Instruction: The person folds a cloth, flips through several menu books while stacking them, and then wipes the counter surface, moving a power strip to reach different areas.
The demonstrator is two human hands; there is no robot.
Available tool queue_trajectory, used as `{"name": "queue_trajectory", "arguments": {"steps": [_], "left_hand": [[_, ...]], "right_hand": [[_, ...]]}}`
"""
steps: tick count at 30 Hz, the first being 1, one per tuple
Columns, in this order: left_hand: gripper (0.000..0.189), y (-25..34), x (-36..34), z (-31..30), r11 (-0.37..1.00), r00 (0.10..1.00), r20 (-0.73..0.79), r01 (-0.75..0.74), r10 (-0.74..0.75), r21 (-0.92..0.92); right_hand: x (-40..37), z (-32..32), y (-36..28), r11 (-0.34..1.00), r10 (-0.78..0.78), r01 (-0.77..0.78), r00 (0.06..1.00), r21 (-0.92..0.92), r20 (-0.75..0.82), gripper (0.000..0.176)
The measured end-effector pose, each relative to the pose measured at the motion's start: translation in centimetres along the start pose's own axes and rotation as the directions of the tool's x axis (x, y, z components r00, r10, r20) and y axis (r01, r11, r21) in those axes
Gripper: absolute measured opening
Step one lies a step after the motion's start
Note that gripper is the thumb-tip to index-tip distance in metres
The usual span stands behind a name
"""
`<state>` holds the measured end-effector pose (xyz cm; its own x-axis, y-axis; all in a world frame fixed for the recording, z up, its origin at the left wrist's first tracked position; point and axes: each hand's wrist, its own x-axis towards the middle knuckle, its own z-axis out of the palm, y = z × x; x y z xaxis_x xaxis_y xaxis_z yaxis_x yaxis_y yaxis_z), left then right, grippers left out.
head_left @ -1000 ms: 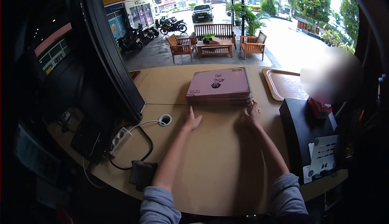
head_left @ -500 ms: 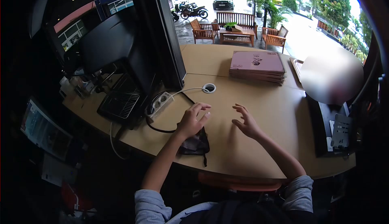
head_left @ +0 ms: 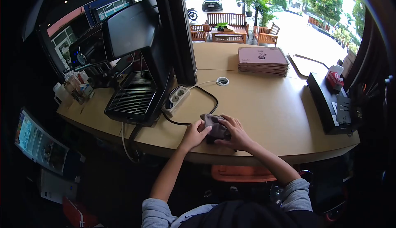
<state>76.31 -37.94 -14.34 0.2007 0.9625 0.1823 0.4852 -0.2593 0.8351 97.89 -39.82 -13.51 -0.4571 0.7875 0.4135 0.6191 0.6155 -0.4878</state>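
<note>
one dark cloth [head_left: 214, 125] at the near edge of the counter [head_left: 268, 112], both hands on it.
left hand [head_left: 193, 134]: grip clenched on the cloth's left side, thumb on top.
right hand [head_left: 236, 134]: grip curled over the right side, fingers pressing down.
pinned from two sides, the cloth sits bunched rather than flat, as i read it.
just beyond the grip: one black cable [head_left: 215, 100], looped.
beyond and left of the grip: one white power strip [head_left: 175, 99], lying against one machine [head_left: 132, 71], probably so the lead stays short.
well beyond the grip: one pink stack [head_left: 262, 59], squared up; pieces in it not countable.
far right of the grip: one black box [head_left: 330, 104].
</note>
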Motion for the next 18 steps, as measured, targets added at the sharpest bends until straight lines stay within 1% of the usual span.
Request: {"name": "queue_trajectory", "arguments": {"steps": [1,2,3,4,5,6,7,8,9,10,11,12,13,14,15,16,18], "left_hand": [[0.022,1.8,0.0,0.6,0.84,0.997,0.078,0.044,-0.001,-0.541],[0.022,3.7,-0.1,0.9,0.838,0.997,0.079,0.039,0.005,-0.544],[0.02,5.8,-0.3,1.1,0.819,0.992,0.114,0.017,0.059,-0.574],[0.018,7.8,-0.5,1.0,0.799,0.982,0.148,-0.003,0.115,-0.602],[0.027,9.6,-0.4,0.7,0.782,0.979,0.199,0.087,0.048,-0.617],[0.027,10.0,0.0,0.8,0.783,0.977,0.208,0.085,0.058,-0.616],[0.039,10.2,0.4,0.8,0.912,0.985,-0.019,-0.167,0.173,-0.375],[0.051,10.5,0.8,1.1,0.931,0.918,-0.202,-0.36,0.341,-0.061],[0.076,10.9,1.5,1.7,0.91,0.871,-0.271,-0.412,0.41,0.053],[0.088,9.5,2.9,3.0,0.878,0.851,-0.221,-0.447,0.477,0.172],[0.081,8.3,4.1,4.3,0.913,0.912,-0.071,-0.396,0.404,0.097],[0.074,8.0,5.0,5.1,0.943,0.942,0.085,-0.33,0.326,0.036],[0.074,8.9,6.0,5.8,0.941,0.939,0.09,-0.337,0.333,0.033],[0.059,10.1,7.4,6.7,0.954,0.952,0.102,-0.296,0.29,0.056],[0.046,11.5,8.8,7.5,0.963,0.962,0.113,-0.257,0.248,0.078],[0.023,13.2,9.6,8.2,0.937,0.937,0.002,-0.349,0.349,0.009],[0.019,14.9,12.2,9.4,0.849,0.844,-0.113,-0.511,0.525,0.133]], "right_hand": [[-0.1,-0.8,-1.1,0.999,-0.017,0.017,1.0,0.029,0.005,0.071],[-0.1,-1.4,-1.8,0.998,-0.037,0.036,0.999,0.058,0.011,0.073],[0.2,-1.6,-2.2,0.987,-0.094,0.108,0.989,0.118,-0.116,0.062],[0.2,-2.4,-2.0,0.988,-0.094,0.108,0.988,0.114,-0.122,0.062],[0.3,-3.6,-1.6,0.969,0.065,-0.051,0.997,0.243,-0.048,0.054],[0.4,-4.9,-1.3,0.909,0.214,-0.215,0.976,0.356,0.043,0.046],[0.8,-6.3,-1.5,0.923,0.089,-0.003,0.975,0.386,-0.206,0.034],[1.0,-8.1,-1.1,0.91,0.195,-0.114,0.967,0.399,-0.167,0.03],[1.2,-9.5,-0.3,0.903,0.214,-0.127,0.961,0.411,-0.173,0.027],[1.5,-11.0,0.3,0.896,0.232,-0.139,0.956,0.422,-0.18,0.024],[1.8,-12.5,0.8,0.915,0.21,-0.129,0.961,0.383,-0.179,0.023],[2.2,-14.1,1.2,0.931,0.186,-0.116,0.967,0.346,-0.175,0.022],[2.7,-15.6,1.7,0.94,0.154,-0.093,0.974,0.327,-0.164,0.023],[3.2,-16.8,2.5,0.947,0.081,-0.007,0.973,0.323,-0.215,0.026],[3.5,-18.4,2.3,0.942,0.048,0.057,0.953,0.332,-0.299,0.026],[3.5,-20.2,1.8,0.935,0.016,0.12,0.925,0.333,-0.381,0.027],[2.3,-23.7,1.9,0.941,0.117,0.01,0.928,0.338,-0.353,0.03]]}}
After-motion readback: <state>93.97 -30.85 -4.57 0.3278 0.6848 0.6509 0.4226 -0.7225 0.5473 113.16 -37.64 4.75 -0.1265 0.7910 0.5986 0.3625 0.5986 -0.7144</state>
